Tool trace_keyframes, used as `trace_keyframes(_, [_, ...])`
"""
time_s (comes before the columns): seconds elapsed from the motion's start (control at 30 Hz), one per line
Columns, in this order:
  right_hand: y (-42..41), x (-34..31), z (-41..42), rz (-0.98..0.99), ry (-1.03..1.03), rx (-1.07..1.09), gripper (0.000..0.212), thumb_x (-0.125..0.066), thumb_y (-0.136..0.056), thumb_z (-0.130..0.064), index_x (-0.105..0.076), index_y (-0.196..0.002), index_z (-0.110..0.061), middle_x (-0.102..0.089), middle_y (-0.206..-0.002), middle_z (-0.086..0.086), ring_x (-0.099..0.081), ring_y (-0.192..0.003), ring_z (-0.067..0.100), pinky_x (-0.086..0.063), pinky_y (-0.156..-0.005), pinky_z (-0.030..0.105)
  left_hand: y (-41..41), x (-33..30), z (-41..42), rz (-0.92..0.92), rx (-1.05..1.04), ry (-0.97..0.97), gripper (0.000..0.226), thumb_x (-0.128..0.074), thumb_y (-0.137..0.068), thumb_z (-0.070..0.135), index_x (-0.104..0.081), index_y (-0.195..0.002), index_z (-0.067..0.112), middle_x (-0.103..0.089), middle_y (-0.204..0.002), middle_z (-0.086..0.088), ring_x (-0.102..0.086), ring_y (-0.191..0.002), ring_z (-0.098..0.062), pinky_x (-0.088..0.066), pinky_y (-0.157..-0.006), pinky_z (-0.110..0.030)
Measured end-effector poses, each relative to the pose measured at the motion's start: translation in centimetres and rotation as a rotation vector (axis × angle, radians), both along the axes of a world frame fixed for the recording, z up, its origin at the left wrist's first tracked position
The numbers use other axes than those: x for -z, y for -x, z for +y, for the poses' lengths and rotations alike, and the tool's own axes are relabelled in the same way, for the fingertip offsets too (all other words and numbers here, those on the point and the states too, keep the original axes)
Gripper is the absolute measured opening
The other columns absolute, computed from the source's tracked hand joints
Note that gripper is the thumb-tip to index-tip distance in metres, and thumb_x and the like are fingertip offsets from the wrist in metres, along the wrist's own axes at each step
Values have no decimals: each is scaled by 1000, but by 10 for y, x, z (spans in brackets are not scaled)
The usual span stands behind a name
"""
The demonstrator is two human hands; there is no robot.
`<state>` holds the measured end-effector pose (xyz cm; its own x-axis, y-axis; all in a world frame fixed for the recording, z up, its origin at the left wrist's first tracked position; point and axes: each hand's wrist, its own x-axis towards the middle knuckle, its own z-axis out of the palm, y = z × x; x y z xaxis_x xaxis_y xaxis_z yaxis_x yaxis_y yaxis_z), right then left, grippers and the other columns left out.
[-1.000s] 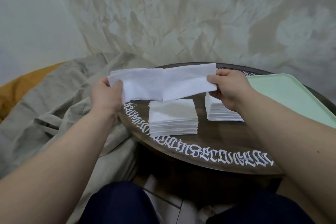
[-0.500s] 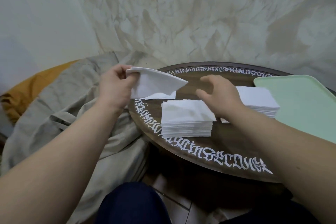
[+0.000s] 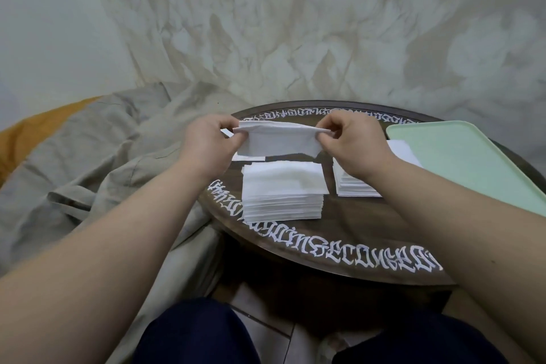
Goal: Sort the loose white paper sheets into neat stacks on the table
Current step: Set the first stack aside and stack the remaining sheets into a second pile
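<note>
Both hands hold one white paper sheet (image 3: 277, 142) above the far-left part of the round table (image 3: 363, 233) — the left hand (image 3: 206, 142) pinches its left end, the right hand (image 3: 351, 142) its right end. Below it a neat stack (image 3: 282, 190) sits near the left edge; a second stack (image 3: 354, 186), partly hidden by the right wrist, lies beside a green tray (image 3: 466, 162). Another sheet (image 3: 248, 157) — possibly loose — lies behind.

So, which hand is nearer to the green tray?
Right. The right hand pinches the sheet just left of the green tray; the left hand is farther, across the sheet.
</note>
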<state>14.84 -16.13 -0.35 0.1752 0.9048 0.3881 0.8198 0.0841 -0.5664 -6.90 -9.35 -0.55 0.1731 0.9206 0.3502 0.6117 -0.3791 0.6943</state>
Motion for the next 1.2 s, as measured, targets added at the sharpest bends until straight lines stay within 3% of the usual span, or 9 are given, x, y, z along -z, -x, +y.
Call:
trace_keyframes(0.1, [-6, 6, -3, -128, -60, 13, 8, -60, -85, -10, -68, -87, -13, -66, -82, 1, -59, -79, 20, -38, -70, 26, -6, 10, 1, 20, 12, -64, 15, -65, -86, 14, -67, -79, 28, -62, -74, 11, -57, -69, -5, -41, -67, -20])
trace_keyframes(0.23, [-11, 42, -12, -291, 155, -92, 15, -58, -86, -13, -70, -95, -12, -66, -97, 5, -59, -93, 25, -42, -78, 30, -1, 48, -10, 204, 70, 12, 12, -66, -83, 9, -69, -84, 21, -69, -86, 6, -63, -80, -13, -49, -82, -29])
trace_keyframes(0.43, [-12, 60, -23, -313, 284, -188, 13, -61, -87, -23, -69, -95, -18, -66, -96, -2, -59, -89, 17, -46, -78, 28, 10, 67, -21, 328, 184, 69, 26, -79, -74, 21, -69, -98, 18, -64, -110, 6, -63, -86, -15, -50, -88, -34])
trace_keyframes(0.6, [-13, 58, -23, -296, 284, -201, 14, -63, -85, -29, -69, -92, -18, -61, -83, -8, -59, -82, 14, -45, -73, 26, 13, 62, -25, 370, 228, 37, 24, -81, -71, 33, -69, -90, 26, -55, -94, 16, -61, -92, -12, -47, -85, -30])
trace_keyframes(0.73, [-16, 60, -23, -289, 292, -204, 10, -61, -87, -23, -70, -86, -19, -64, -81, -7, -60, -79, 12, -43, -70, 23, 14, 63, -24, 374, 245, 66, 10, -76, -76, 33, -66, -75, 33, -64, -87, 5, -59, -77, -13, -49, -79, -37])
trace_keyframes(0.87, [-16, 61, -24, -254, 301, -198, 10, -61, -88, -23, -70, -86, -19, -68, -85, -5, -61, -79, 11, -47, -73, 24, 15, 65, -24, 452, 269, 47, 22, -79, -72, 39, -69, -89, 29, -60, -89, 8, -57, -76, -11, -48, -77, -32])
trace_keyframes(0.97, [-15, 61, -24, -222, 292, -186, 12, -64, -85, -31, -69, -81, -21, -67, -79, -8, -60, -76, 10, -48, -70, 25, 13, 63, -23, 460, 268, 26, 6, -72, -81, 34, -67, -79, 31, -63, -87, 9, -55, -72, -11, -49, -75, -34])
trace_keyframes(1.03, [-15, 60, -23, -230, 295, -187, 16, -65, -84, -37, -69, -82, -22, -65, -77, -8, -58, -75, 10, -47, -69, 27, 12, 61, -22, 445, 278, 49, 12, -66, -86, 31, -65, -74, 32, -64, -82, 10, -56, -72, -11, -48, -75, -35])
trace_keyframes(1.2, [-15, 57, -22, -290, 302, -214, 13, -63, -86, -33, -69, -85, -21, -64, -81, -7, -59, -78, 13, -48, -72, 29, 9, 55, -17, 420, 233, 62, 11, -63, -89, 25, -74, -88, 22, -63, -74, 13, -59, -75, -12, -46, -76, -29])
